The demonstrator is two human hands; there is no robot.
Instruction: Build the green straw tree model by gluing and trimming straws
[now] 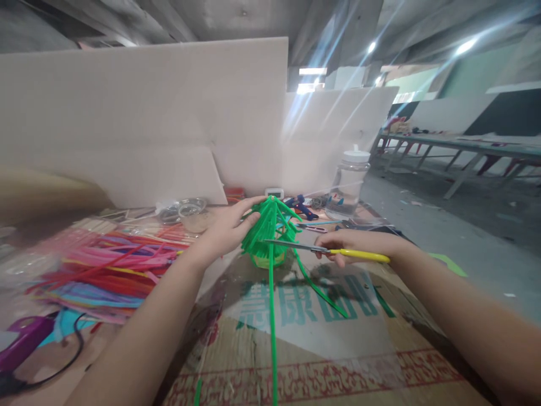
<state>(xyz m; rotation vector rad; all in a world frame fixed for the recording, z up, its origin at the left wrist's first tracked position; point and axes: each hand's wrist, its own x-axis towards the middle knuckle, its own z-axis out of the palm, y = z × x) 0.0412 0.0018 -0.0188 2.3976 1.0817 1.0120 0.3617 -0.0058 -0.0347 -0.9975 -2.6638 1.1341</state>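
Observation:
A small cone-shaped structure of green pipe cleaners (262, 228) stands upright on the cardboard in front of me. My left hand (231, 228) grips its left side near the top, the thumb on the green strands. In my right hand (336, 245) are scissors with yellow handles (363, 255), their blades pointing left across the front of the cone, by a long green pipe cleaner (272, 321) that hangs toward me. Whether the blades are parted is hard to tell. A second loose green strand (319, 290) trails to the right.
Colourful pipe cleaners (114, 259) lie heaped at left, beside a purple tool with a black cord (25, 341). Behind the cone are a blue glue gun (301, 207) and a clear water bottle (347, 183). White boards (169, 113) stand along the back.

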